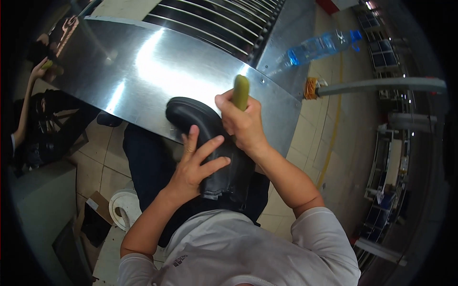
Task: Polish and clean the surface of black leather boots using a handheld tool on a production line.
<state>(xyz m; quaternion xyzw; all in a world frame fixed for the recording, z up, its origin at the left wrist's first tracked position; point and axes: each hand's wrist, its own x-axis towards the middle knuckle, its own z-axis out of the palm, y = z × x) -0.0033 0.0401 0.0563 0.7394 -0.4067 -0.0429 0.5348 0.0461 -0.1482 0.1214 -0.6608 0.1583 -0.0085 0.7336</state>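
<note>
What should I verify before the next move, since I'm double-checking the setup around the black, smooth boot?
1. Black, smooth boot steadied: ok, left hand spread against it.
2. Olive-green, rounded handle gripped: ok, in the right hand.
3. Handle's lower end clear of the boot: cannot tell, hidden.
4. Clear, blue-capped plastic bottle apart from the boot: ok.
5. Co-worker's hand away: ok, far left.

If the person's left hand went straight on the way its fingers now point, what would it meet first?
Most likely the right hand, which holds a yellow-green handle just ahead. The left hand lies on the black boot; depth between the hands is unclear.
</note>
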